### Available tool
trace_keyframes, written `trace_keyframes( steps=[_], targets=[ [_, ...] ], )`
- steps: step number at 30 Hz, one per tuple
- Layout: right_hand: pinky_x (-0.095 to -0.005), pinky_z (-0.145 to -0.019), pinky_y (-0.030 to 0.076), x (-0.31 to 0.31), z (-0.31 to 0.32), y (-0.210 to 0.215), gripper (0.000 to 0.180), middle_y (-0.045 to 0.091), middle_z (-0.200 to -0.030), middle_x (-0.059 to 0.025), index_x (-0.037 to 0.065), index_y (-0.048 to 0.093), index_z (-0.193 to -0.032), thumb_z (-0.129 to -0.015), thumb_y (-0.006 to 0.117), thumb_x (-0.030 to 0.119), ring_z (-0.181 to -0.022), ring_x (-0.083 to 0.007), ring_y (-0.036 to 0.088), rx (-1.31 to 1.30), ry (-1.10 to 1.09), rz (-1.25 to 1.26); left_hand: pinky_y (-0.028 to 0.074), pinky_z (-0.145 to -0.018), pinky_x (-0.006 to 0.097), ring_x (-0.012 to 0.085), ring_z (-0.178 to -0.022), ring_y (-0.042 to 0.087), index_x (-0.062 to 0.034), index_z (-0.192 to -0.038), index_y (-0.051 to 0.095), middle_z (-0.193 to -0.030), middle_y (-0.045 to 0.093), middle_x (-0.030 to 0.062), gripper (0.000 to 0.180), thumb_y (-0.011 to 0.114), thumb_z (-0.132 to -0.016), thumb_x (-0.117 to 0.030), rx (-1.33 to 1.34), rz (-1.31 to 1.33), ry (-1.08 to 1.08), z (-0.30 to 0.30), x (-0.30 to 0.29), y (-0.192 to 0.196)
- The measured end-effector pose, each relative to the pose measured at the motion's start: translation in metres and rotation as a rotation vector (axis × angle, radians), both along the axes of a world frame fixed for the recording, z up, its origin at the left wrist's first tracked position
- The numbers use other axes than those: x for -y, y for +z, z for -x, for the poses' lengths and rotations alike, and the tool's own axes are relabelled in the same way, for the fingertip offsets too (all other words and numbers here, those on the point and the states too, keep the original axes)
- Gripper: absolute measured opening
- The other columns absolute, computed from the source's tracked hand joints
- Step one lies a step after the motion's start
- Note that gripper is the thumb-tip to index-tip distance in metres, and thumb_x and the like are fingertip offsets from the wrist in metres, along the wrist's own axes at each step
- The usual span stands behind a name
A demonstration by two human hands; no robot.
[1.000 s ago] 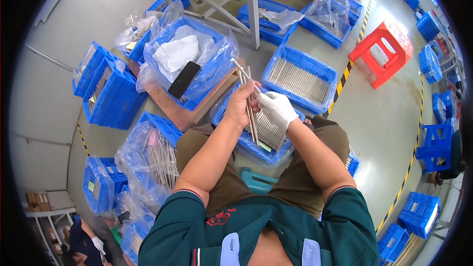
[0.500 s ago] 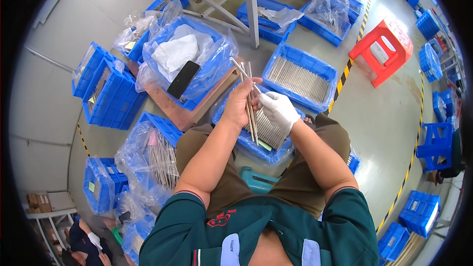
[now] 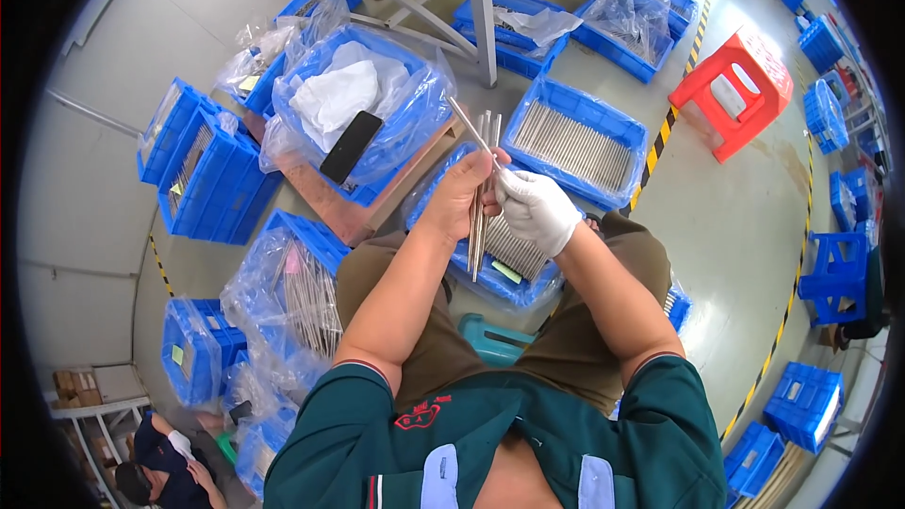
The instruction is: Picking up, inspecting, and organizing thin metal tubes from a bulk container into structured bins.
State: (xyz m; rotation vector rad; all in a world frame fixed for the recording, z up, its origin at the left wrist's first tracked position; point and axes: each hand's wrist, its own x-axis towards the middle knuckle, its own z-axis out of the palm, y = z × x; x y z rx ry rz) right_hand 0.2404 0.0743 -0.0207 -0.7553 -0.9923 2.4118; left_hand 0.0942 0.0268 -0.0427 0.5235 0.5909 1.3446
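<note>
My bare left hand (image 3: 460,194) is wrapped round several thin metal rods (image 3: 477,250), which stand nearly upright in its grip. My right hand (image 3: 539,211), in a white glove, is closed beside it and pinches the lower end of one tilted rod (image 3: 468,123). That rod leans up to the left across the tops of the others. Both hands are over a blue crate (image 3: 518,298) lined with clear plastic, where rows of similar rods lie next to a yellow-green label (image 3: 507,270). My hands partly hide this crate's far side.
Beyond it, another blue crate (image 3: 528,99) holds rods in a row. At left, a black phone (image 3: 351,147) lies on a plastic-lined crate (image 3: 396,42). More rods (image 3: 314,297) fill a bagged crate near my left knee. A red stool (image 3: 738,94) stands right; a metal frame leg (image 3: 482,19) rises ahead.
The rod bundle in my left hand has turned more upright. The tilted rod's upper end has shifted up and slightly right, while both hands stay close together.
</note>
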Motion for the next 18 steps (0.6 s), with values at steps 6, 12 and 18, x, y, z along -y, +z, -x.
trace_keyframes(
  steps=[6, 12, 18],
  targets=[
    [-0.0239, -0.043, 0.043, -0.007, 0.000, -0.010, 0.029, 0.055, -0.072, -0.0064, 0.003, 0.055, -0.078, -0.091, 0.055, 0.029, -0.047, -0.0138, 0.049, 0.049, -0.016, -0.012, 0.036, -0.044, 0.020, 0.0064, -0.051, 0.042, -0.0096, -0.101, 0.056, -0.071, 0.052, -0.0014, 0.029, 0.054, -0.091, -0.036, -0.079, 0.075, -0.020, -0.006, -0.002, 0.004],
    [-0.0248, -0.044, 0.046, -0.008, 0.016, -0.010, 0.031, 0.052, -0.063, -0.0032, 0.002, 0.053, -0.084, -0.092, 0.051, 0.032, -0.052, -0.0135, 0.053, 0.105, -0.141, -0.062, 0.033, -0.042, 0.018, 0.0052, -0.049, 0.041, -0.0129, -0.094, 0.059, -0.068, 0.052, -0.0024, 0.023, 0.049, -0.093, -0.033, -0.105, 0.163, 0.077, -0.011, -0.007, 0.005],
    [-0.0261, -0.060, 0.047, -0.037, -0.010, 0.000, 0.038, 0.065, -0.074, -0.0079, 0.001, 0.065, -0.082, -0.085, 0.055, 0.038, -0.065, -0.0157, 0.062, 0.606, -0.070, -0.685, 0.033, -0.043, 0.017, 0.0041, -0.052, 0.043, -0.0098, -0.089, 0.057, -0.063, 0.047, -0.0033, 0.022, 0.052, -0.093, -0.030, -0.247, 0.130, 0.081, -0.006, -0.009, 0.005]
  ],
)
